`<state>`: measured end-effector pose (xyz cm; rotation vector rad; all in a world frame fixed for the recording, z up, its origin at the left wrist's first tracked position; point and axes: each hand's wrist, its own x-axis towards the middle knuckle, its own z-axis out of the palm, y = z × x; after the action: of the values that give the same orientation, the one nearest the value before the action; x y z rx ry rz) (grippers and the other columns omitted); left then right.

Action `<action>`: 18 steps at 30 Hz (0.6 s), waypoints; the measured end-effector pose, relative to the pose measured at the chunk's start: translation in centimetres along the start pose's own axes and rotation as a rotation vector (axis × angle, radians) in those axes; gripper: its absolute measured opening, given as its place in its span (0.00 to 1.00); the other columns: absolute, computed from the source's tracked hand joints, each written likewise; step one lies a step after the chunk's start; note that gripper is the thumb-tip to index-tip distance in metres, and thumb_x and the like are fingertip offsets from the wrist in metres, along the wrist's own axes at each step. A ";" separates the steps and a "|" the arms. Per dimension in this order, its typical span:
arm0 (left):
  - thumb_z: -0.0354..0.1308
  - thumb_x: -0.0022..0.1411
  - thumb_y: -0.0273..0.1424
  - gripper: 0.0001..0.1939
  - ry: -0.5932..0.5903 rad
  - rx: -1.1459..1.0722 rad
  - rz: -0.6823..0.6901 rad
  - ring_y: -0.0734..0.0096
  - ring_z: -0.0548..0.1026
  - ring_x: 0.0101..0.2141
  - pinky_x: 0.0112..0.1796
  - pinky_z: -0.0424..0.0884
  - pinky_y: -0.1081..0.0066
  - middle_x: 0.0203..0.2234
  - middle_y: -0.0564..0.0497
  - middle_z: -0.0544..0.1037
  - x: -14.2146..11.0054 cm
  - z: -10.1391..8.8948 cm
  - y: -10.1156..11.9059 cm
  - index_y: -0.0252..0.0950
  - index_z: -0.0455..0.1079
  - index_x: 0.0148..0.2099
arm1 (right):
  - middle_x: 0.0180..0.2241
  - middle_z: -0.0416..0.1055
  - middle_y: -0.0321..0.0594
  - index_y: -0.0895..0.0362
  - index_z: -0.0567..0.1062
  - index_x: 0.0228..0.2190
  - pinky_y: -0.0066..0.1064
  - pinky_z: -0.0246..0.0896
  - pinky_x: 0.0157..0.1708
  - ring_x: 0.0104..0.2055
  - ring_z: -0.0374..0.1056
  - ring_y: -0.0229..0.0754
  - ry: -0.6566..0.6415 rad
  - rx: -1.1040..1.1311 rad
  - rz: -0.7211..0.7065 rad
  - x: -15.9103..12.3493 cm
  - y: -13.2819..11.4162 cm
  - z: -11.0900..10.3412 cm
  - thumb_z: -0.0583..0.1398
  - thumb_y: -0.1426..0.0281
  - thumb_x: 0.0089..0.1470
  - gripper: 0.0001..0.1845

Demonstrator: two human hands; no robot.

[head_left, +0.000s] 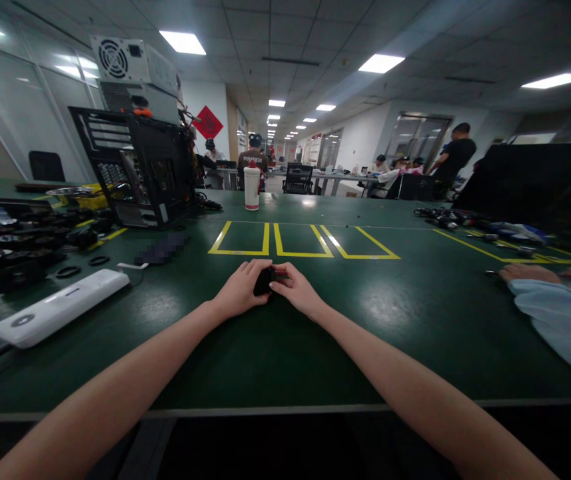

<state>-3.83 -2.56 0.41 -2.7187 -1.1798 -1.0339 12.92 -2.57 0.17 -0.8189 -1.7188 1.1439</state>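
Observation:
Both hands meet at the middle of the green table [275, 360], around a small black object [263, 283] with a rounded outline. Its exact kind cannot be made out. My left hand [239, 289] is closed on its left side, thumb below and fingers over the top. From the right, the bent fingers and thumb of my right hand [295, 289] pinch the object's edge. Just beyond the hands, yellow tape outlines [304, 255] mark three open-sided boxes on the tabletop.
At left lie a white power strip [65, 307], a dark blurred item [162, 249], black rings [68, 272] and heaped black parts. Behind them stands an open computer case [140, 167]. A white cup [252, 188] stands further back. Another person's sleeved arm [550, 313] rests at right, near cables.

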 end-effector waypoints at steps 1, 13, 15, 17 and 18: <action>0.59 0.46 0.29 0.32 0.001 -0.002 0.002 0.60 0.64 0.46 0.44 0.63 0.59 0.46 0.47 0.64 0.0 0.0 0.0 0.39 0.51 0.53 | 0.40 0.63 0.38 0.55 0.64 0.38 0.38 0.59 0.45 0.43 0.64 0.40 -0.013 0.019 -0.023 -0.1 0.0 0.0 0.59 0.71 0.43 0.16; 0.58 0.47 0.28 0.31 -0.002 -0.016 0.006 0.60 0.64 0.46 0.45 0.63 0.58 0.46 0.46 0.64 0.0 -0.2 0.3 0.39 0.51 0.53 | 0.43 0.62 0.40 0.55 0.64 0.41 0.40 0.55 0.49 0.48 0.59 0.41 0.025 -0.048 -0.041 0.4 0.6 0.0 0.57 0.68 0.46 0.18; 0.58 0.46 0.28 0.32 -0.008 -0.015 0.003 0.59 0.64 0.46 0.45 0.63 0.58 0.46 0.46 0.64 0.0 -0.2 0.3 0.39 0.51 0.53 | 0.43 0.62 0.40 0.55 0.64 0.41 0.41 0.55 0.49 0.48 0.60 0.42 -0.005 -0.033 -0.001 0.3 0.5 -0.1 0.58 0.68 0.45 0.18; 0.58 0.46 0.28 0.32 -0.008 -0.020 0.004 0.59 0.64 0.46 0.45 0.63 0.58 0.46 0.46 0.64 0.0 -0.2 0.3 0.39 0.52 0.53 | 0.43 0.63 0.39 0.55 0.64 0.40 0.40 0.57 0.48 0.47 0.61 0.42 -0.028 -0.011 -0.002 0.2 0.3 -0.1 0.59 0.69 0.44 0.18; 0.58 0.46 0.28 0.32 -0.006 -0.023 0.004 0.59 0.64 0.46 0.45 0.63 0.58 0.46 0.46 0.64 0.0 -0.2 0.3 0.39 0.52 0.53 | 0.42 0.63 0.38 0.55 0.64 0.39 0.39 0.57 0.48 0.46 0.61 0.41 -0.037 0.001 -0.012 0.1 0.2 -0.1 0.59 0.69 0.44 0.18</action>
<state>-3.80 -2.82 0.66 -2.7424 -1.1699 -1.0453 13.02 -2.39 0.01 -0.7903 -1.7515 1.1585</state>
